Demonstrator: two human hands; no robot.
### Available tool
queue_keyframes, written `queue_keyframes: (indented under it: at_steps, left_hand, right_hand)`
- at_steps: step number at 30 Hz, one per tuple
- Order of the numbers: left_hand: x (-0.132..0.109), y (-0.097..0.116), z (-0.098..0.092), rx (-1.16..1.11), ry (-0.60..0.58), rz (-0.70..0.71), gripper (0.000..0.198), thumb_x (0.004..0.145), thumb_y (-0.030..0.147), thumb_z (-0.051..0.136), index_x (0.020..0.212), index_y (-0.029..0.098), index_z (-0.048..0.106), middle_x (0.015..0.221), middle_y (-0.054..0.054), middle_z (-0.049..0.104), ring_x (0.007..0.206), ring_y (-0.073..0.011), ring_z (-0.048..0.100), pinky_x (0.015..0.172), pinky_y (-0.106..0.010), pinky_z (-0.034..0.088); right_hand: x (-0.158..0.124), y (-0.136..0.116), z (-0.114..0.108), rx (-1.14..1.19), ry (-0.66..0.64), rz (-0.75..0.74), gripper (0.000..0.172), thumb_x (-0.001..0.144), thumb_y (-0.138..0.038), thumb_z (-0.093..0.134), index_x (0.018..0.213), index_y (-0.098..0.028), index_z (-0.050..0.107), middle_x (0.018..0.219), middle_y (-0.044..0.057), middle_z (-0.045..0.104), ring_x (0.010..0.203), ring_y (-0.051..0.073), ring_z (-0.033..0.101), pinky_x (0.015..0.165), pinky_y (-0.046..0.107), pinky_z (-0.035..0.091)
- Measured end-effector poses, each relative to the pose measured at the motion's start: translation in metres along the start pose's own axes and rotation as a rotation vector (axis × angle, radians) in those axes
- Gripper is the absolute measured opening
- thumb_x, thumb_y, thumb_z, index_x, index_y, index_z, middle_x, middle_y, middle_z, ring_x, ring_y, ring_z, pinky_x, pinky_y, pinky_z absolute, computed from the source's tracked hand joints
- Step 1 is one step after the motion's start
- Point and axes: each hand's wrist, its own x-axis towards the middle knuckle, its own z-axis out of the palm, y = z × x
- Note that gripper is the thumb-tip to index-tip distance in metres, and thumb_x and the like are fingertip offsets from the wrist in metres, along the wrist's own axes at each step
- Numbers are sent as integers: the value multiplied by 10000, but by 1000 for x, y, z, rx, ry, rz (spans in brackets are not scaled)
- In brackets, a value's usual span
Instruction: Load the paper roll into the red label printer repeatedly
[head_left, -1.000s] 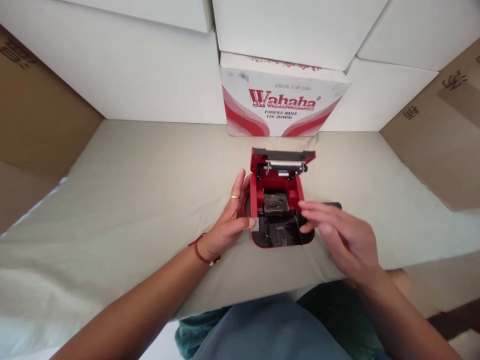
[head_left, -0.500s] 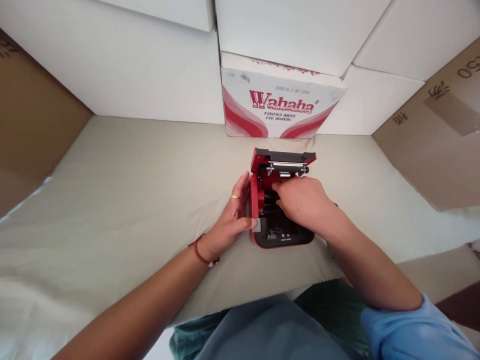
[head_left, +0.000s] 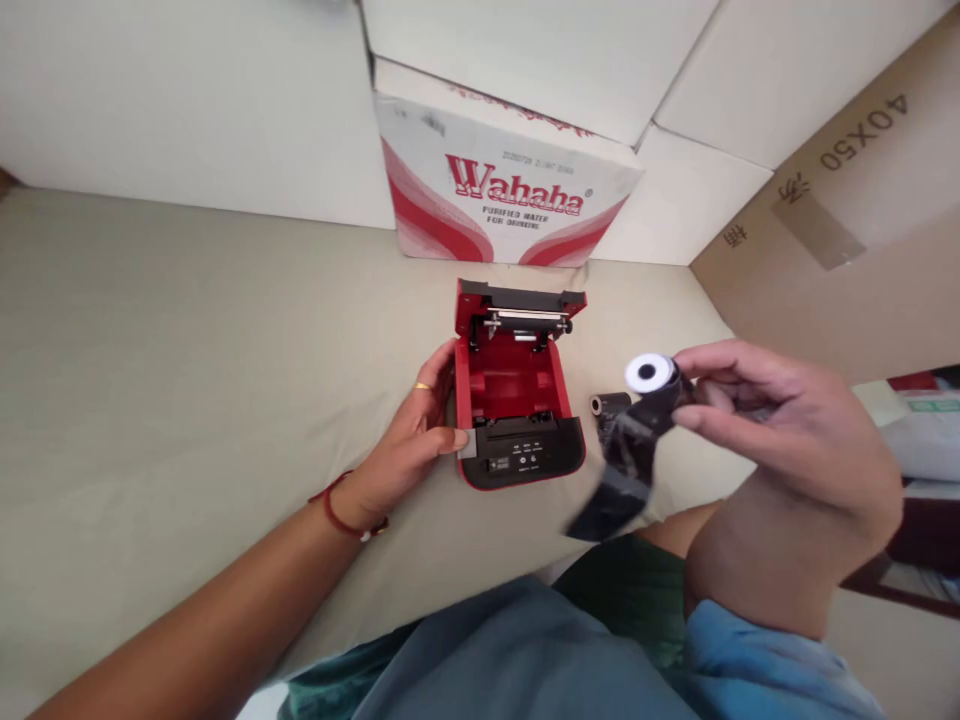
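Note:
A red and black printer (head_left: 521, 450) stands on the cloth-covered table with its lid raised, and its red inner bay is visible. My left hand (head_left: 420, 420) grips the printer's left side, thumb on the grey front corner. Out to the right, my right hand (head_left: 757, 400) pinches a roll with a white end (head_left: 649, 374) and a dark core; a black strip of film hangs from it toward the table's front edge. A second dark roll (head_left: 613, 405) lies on the cloth just right of the printer, partly behind the hanging film.
Behind the printer stands a Wahaha carton (head_left: 510, 200) against large white boxes (head_left: 225, 110). A brown cardboard box (head_left: 840, 190) is at the right. Shelves with items (head_left: 922, 440) show at the far right edge.
My right hand has come out of the printer and moved right, now with the roll and trailing film. The second roll has come into sight. My left hand stays on the printer.

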Motion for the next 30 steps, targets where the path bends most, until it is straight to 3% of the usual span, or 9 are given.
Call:
queue_keyframes:
  at_steps: [2, 5, 8, 10, 13, 17, 22, 25, 30]
  left_hand:
    - [0, 2, 0, -5, -7, -17, 1085, 853, 376, 901, 1834, 408, 437, 1960, -28, 425, 1859, -449, 301, 1558, -673, 206]
    - [1, 2, -1, -11, 8, -15, 1073, 842, 366, 901, 1820, 409, 464, 1949, -21, 444, 1843, -457, 329, 1551, -688, 216]
    - [2, 2, -3, -8, 20, -1, 1049, 838, 361, 910, 1802, 412, 501, 1940, -14, 456, 1832, -462, 345, 1549, -691, 221]
    - [2, 1, -3, -21, 15, -6, 1032, 835, 349, 911, 1789, 423, 523, 1929, -11, 474, 1836, -460, 344, 1547, -689, 235]
    - [3, 1, -2, -53, 13, -16, 1033, 802, 338, 929, 1760, 436, 555, 1912, -5, 499, 1842, -459, 340, 1544, -677, 255]
    - [4, 2, 0, -53, 29, -12, 1052, 781, 344, 945, 1758, 411, 561, 1902, -24, 512, 1840, -466, 335, 1555, -676, 211]
    - [1, 6, 2, -56, 14, -4, 1020, 814, 338, 938, 1757, 411, 559, 1912, -22, 500, 1843, -457, 336, 1544, -667, 252]
    - [0, 7, 2, -66, 6, -17, 991, 854, 346, 931, 1763, 429, 544, 1920, -15, 489, 1834, -461, 362, 1509, -682, 342]
    - [3, 2, 0, -64, 10, 2, 1029, 794, 357, 968, 1743, 419, 575, 1900, -14, 519, 1833, -460, 360, 1546, -663, 260]
  right_hand:
    - [13, 29, 3, -39, -1, 68, 352, 975, -528, 896, 1205, -261, 890, 662, -42, 636, 559, 161, 517, 531, 313, 416]
    - [45, 65, 46, -47, -118, 153, 256, 898, -404, 851, 1054, -202, 876, 887, 39, 838, 670, 169, 634, 661, 322, 531]
    - [61, 85, 89, -42, -124, 164, 308, 906, -343, 811, 1162, -202, 909, 940, 39, 876, 666, 161, 634, 708, 327, 551]
    - [57, 94, 96, -50, -75, 155, 395, 997, -412, 759, 1301, -208, 906, 983, 51, 888, 696, 173, 654, 749, 344, 570]
    - [40, 110, 81, -91, 19, 143, 513, 1110, -521, 640, 1393, -164, 876, 984, 94, 884, 712, 203, 675, 772, 389, 596]
    - [17, 133, 62, -100, -33, 61, 458, 1087, -601, 697, 1160, -209, 923, 1064, 123, 910, 854, 255, 814, 823, 414, 673]
    - [-19, 148, 85, -93, -10, 19, 376, 1119, -563, 722, 1279, -266, 889, 1226, 126, 911, 1144, 303, 864, 1025, 484, 715]
    - [-40, 142, 85, -112, 15, -14, 327, 1086, -500, 797, 1304, -274, 884, 1211, 130, 910, 1128, 322, 858, 1012, 512, 728]
    - [-51, 100, 20, 132, -193, -201, 292, 1112, -442, 837, 1386, -361, 893, 1191, 88, 928, 1018, 263, 903, 864, 352, 738]
